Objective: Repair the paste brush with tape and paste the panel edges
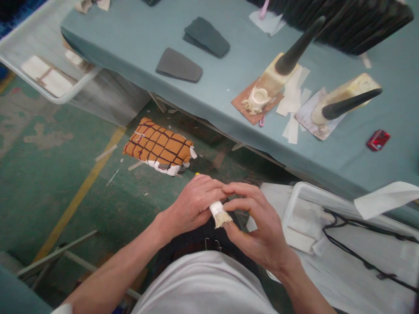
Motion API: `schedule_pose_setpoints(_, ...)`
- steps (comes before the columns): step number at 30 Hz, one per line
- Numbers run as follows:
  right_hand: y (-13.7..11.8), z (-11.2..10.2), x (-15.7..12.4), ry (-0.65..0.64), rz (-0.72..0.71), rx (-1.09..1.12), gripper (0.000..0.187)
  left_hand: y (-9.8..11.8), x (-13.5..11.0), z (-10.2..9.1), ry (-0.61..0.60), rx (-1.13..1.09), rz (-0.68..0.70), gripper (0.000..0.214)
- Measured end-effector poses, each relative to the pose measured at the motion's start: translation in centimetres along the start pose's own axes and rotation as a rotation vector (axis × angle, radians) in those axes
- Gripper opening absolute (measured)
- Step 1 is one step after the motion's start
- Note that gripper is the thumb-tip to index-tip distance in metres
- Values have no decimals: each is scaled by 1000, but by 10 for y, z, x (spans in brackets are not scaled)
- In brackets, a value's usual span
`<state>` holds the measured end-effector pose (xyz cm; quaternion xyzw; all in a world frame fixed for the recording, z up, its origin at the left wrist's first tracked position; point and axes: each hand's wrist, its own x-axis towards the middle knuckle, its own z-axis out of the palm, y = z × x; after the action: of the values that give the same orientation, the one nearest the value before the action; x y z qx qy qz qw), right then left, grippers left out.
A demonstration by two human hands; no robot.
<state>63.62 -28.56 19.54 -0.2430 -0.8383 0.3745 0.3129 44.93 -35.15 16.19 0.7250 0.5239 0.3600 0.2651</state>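
Close in front of my waist I hold a short brush (pixel 218 213) with pale bristles and a white band below them. My left hand (pixel 196 199) is closed around its handle, which the fingers hide. My right hand (pixel 260 220) curls in from the other side, its thumb at the bristles and a finger at the white band. The fingertips of both hands meet just above the brush. Beyond them, on the table, two glue containers with black-handled brushes (pixel 296 50) stand on small boards. Strips of white paper (pixel 293 100) lie between those containers.
A blue-green covered table (pixel 222 104) runs across ahead. It holds dark grey cut pieces (pixel 179 65), black strips (pixel 363 19) and a small red box (pixel 378 140). White bins stand at left (pixel 62 100) and right (pixel 296 192). A checked orange cushion (pixel 160 144) lies on the floor.
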Motion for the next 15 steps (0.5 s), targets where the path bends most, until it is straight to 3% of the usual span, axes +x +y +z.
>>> schedule_pose_setpoints(8,-9,-7,4,-39,-96,-199,22,-4,-7,-6,-75,137,4,35)
schedule_pose_setpoints(15,-8,-10,10,-149,-187,-331,22,-5,-6,-15,-223,267,-16,41)
